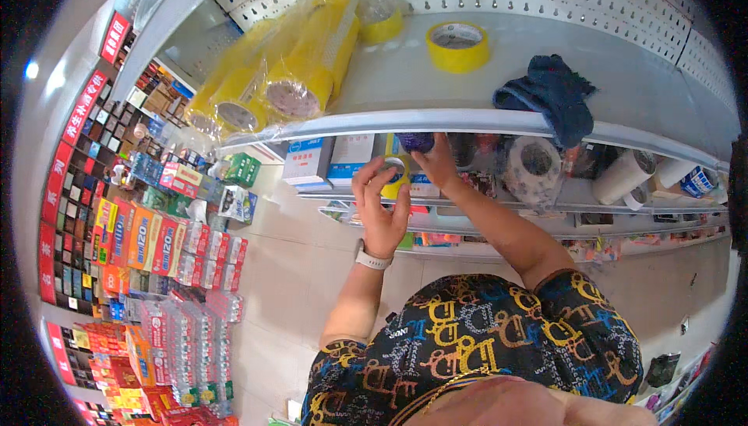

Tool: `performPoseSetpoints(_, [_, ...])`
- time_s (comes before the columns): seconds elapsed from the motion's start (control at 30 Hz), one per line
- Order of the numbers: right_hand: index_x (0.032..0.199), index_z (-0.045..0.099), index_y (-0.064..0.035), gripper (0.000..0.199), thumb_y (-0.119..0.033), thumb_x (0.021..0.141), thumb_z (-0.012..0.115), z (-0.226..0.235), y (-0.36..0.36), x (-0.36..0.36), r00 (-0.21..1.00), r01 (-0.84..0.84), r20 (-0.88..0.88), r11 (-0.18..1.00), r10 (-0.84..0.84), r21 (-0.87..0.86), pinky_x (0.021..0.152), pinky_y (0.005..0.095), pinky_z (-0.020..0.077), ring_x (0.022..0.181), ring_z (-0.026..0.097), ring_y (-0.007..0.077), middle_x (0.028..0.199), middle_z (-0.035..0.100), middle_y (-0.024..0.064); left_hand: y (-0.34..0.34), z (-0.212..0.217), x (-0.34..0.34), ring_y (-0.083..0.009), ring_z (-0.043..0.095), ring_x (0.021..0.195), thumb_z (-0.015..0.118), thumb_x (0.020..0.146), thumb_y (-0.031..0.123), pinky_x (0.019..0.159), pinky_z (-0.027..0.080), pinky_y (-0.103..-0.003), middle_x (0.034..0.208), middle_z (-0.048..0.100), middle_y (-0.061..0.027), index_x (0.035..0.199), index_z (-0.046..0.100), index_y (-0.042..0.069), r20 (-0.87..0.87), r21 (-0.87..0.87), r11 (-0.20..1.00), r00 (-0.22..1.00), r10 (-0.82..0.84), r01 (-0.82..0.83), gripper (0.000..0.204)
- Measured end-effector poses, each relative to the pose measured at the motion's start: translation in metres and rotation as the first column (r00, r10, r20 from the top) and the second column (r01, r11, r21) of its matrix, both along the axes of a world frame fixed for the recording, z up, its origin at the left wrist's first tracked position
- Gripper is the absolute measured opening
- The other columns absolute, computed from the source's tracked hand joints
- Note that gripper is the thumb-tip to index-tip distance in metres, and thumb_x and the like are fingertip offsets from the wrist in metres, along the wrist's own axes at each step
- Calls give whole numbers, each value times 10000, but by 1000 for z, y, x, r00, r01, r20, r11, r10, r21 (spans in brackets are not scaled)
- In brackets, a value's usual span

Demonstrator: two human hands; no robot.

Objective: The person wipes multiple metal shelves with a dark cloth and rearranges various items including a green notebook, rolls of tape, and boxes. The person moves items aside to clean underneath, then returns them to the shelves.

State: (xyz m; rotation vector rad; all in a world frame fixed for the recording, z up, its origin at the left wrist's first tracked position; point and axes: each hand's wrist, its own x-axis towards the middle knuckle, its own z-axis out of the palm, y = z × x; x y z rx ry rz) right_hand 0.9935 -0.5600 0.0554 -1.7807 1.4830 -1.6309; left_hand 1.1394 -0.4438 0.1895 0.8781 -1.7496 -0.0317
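Note:
My left hand [381, 206], with a pale band on the wrist, reaches in at the lower shelf. Its curved fingers and thumb close about a yellow roll of tape [403, 184], partly hidden behind them. Just right of it, my right hand [439, 164] grips a dark purple, roundish thing [415, 142]; the upper shelf's edge hides part of it. On that upper shelf lie a single yellow roll of tape [457, 47], a dark blue cloth [548, 93] hanging over the edge, and clear-wrapped stacks of yellow tape rolls [300, 87].
White-and-blue boxes [307, 163] stand left of my hands on the lower shelf. To their right are a wrapped wide roll [534, 160] and a pale cylindrical roll [624, 177]. The upper shelf's metal edge [436, 120] runs just above my hands. Packaged goods [167, 301] fill the left side.

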Motion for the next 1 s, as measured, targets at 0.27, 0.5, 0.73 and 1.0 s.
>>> performPoseSetpoints(0.27, [1375, 367, -42, 564, -64, 877, 629, 8, 138, -45, 789, -593, 435, 720, 433, 360, 981, 355, 437, 1159, 544, 256, 1301, 487, 171, -61, 168, -78, -347, 547, 1122, 616, 833, 53, 979, 410, -417, 1204, 596, -147, 1222, 568, 92, 368, -178, 956, 917, -155, 233, 394])
performPoseSetpoints(0.5, [1163, 578, -27, 238, -81, 931, 578, -34, 199, -88, 776, -618, 482, 644, 407, 451, 860, 282, 486, 1005, 609, 139, 1068, 639, 58, -105, 147, -91, -328, 591, 966, 635, 801, 98, 881, 436, -446, 1008, 645, -148, 1058, 622, 86, 421, -12, 970, 882, -214, 241, 257])
performPoseSetpoints(0.73, [1123, 589, -39, 198, -67, 929, 564, -73, 234, -139, 861, -496, 425, 649, 279, 578, 779, 264, 499, 863, 608, 112, 936, 646, 44, -11, 118, -70, -284, 562, 945, 691, 724, 14, 908, 379, -439, 882, 631, -57, 876, 621, 111, 102, -415, 909, 995, 8, 36, 193])
performPoseSetpoints(1.0, [1130, 593, -48, 271, -172, 892, 630, -99, 245, -163, 832, -548, 488, 529, 265, 647, 800, 298, 500, 861, 622, 142, 951, 648, 47, 55, -57, -74, -304, 506, 1011, 722, 644, -30, 897, 411, -427, 985, 612, -60, 914, 637, 131, 202, 229, 973, 979, -24, -23, 326])
